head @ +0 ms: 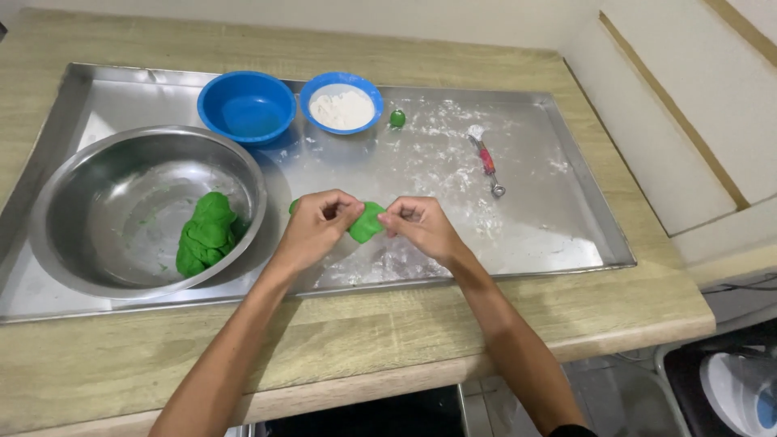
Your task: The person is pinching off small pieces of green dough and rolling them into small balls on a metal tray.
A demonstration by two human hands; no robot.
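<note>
Floured steel tray (pixel 566 235) | both hands' grips pinch green dough piece (pixel 367 222) | steel bowl (pixel 81 194) left, scoop (pixel 487 162) right

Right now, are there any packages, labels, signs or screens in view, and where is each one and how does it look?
None: no package, label, sign or screen shows. In view are only a metal tray with a steel bowl, two blue bowls, a red-handled scoop, and a piece of green dough held between the left hand and the right hand.
</note>
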